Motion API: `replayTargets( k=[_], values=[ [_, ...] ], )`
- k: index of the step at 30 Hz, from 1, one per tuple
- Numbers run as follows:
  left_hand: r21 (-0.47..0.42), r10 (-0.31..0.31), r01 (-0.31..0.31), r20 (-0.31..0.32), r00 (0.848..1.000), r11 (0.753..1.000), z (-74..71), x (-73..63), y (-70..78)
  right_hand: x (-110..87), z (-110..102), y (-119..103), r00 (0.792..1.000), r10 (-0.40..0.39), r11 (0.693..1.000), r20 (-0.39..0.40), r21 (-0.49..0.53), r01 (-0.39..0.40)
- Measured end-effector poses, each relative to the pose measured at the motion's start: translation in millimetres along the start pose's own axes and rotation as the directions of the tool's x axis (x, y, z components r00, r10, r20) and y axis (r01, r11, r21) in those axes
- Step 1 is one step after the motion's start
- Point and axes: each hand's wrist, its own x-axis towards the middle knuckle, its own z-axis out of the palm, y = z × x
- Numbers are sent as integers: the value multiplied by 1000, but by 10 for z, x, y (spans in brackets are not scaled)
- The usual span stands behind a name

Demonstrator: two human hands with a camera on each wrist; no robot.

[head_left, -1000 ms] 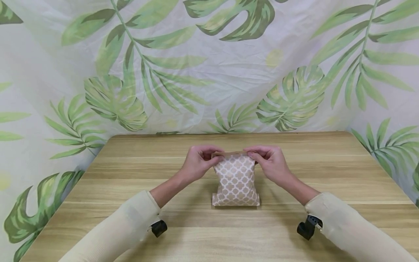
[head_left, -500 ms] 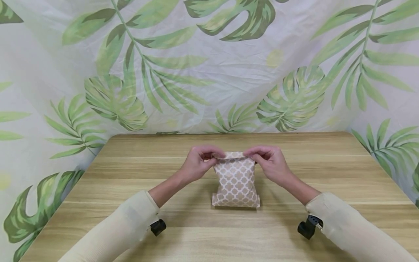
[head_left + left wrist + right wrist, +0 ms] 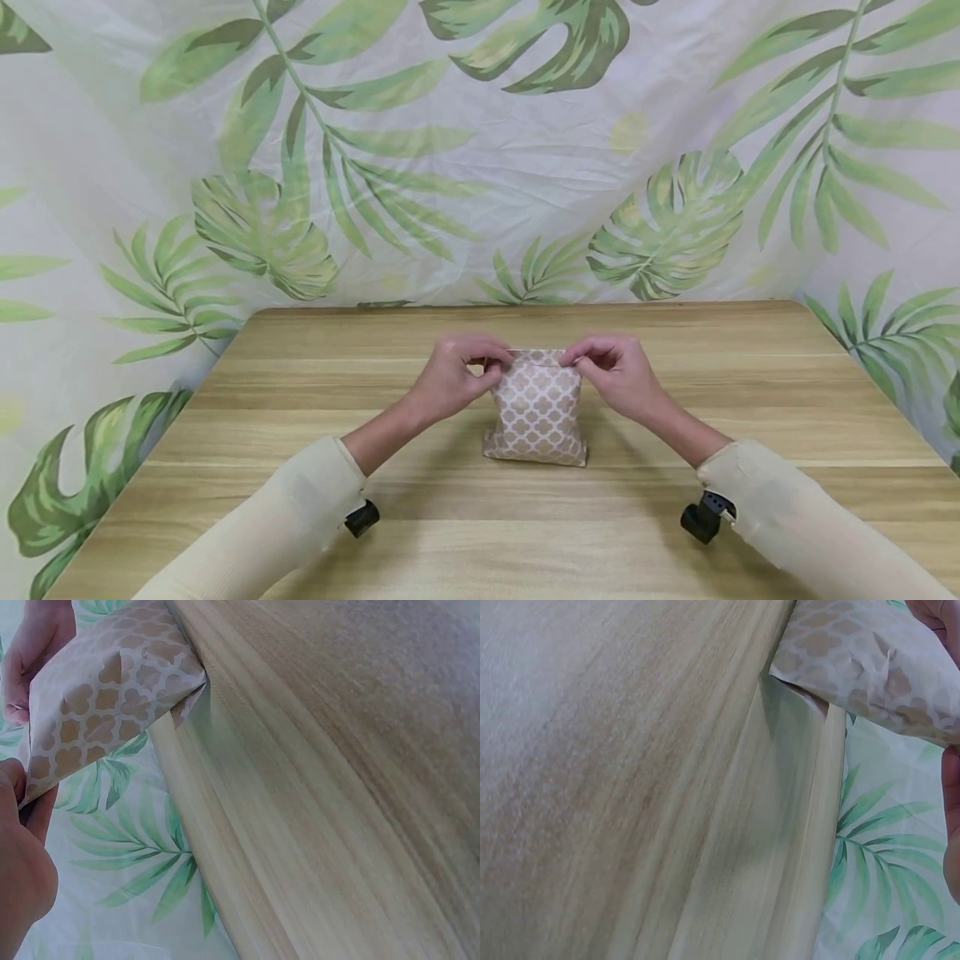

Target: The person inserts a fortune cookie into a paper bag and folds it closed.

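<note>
A tan paper bag (image 3: 538, 412) with a white lattice pattern stands on the table, its top edge folded over towards me. My left hand (image 3: 461, 377) pinches the upper left corner of the fold between thumb and fingers. At the upper right corner, my right hand (image 3: 618, 375) pinches the fold the same way. The left wrist view shows the bag (image 3: 112, 690) bulging, with the left hand (image 3: 26, 855) at its edge. In the right wrist view the bag's base (image 3: 855, 660) meets the table, and the right hand (image 3: 951, 817) is partly cut off. The bag's contents are hidden.
The wooden table (image 3: 300, 400) has its far edge behind the bag. A white cloth with green leaves (image 3: 525, 167) hangs behind the table. Small black devices (image 3: 363, 518) are worn at both wrists, below pale sleeves (image 3: 277, 508).
The bag's top edge has been folded over towards me, so its patterned back now shows along the top. The base has shifted slightly away and left. Both hands keep their pinch.
</note>
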Motion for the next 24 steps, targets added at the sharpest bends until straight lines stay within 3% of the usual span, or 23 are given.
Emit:
replayTargets(
  k=[7,16,20,24],
  values=[
    [32,3,-4,15,1000,999,-19,0,19,14,-11,-21,999,-27,1000,28,14,27],
    [53,-5,3,32,999,999,21,38,28,16,36,-73,999,19,998,46,-56,-17],
    [87,-67,60,74,995,994,49,142,117,17,59,-89,999,-8,995,40,-102,12],
    [153,-143,117,168,975,981,50,320,219,29,74,-116,998,-57,986,30,-157,61]
  ],
)
